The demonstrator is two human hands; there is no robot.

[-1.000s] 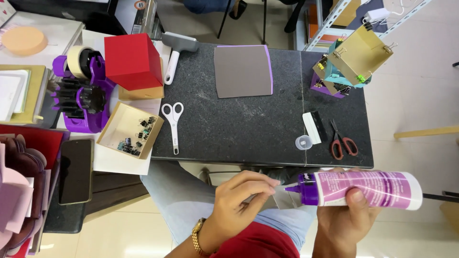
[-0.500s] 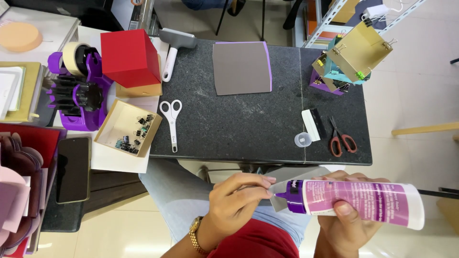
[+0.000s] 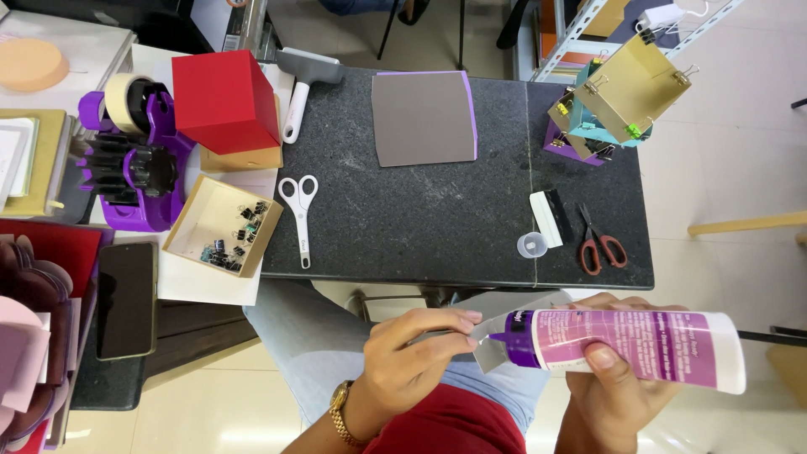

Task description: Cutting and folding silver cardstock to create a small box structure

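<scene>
Glue tube (image 3: pixel 626 349), white with a purple label and purple nozzle, lies sideways in the right hand (image 3: pixel 609 378), below the near edge of the tabletop and above the person's lap. The right fingers wrap around its body, thumb pressed on the label. Its nozzle touches a small grey card piece (image 3: pixel 496 345), which the left hand (image 3: pixel 412 357) pinches by its edge between thumb and fingertips; a gold watch sits on that wrist.

The tabletop (image 3: pixel 403 219) is dark speckled stone, with a seam running across it towards the right. On it lie a grey sheet with a purple border (image 3: pixel 423 118), white-handled scissors (image 3: pixel 298 214), red-handled scissors (image 3: pixel 598 244), a small clear cap (image 3: pixel 531 245) and a white roller tool (image 3: pixel 301 84). At the far right corner stands a tan open box held with binder clips (image 3: pixel 626 88). To the left sit a red cube box (image 3: pixel 220 101), a shallow tray of binder clips (image 3: pixel 223 225), a purple tape dispenser (image 3: pixel 134 160) and a black phone (image 3: pixel 126 298). The floor is pale glossy tile; chair legs and a metal rack show beyond the far edge.
</scene>
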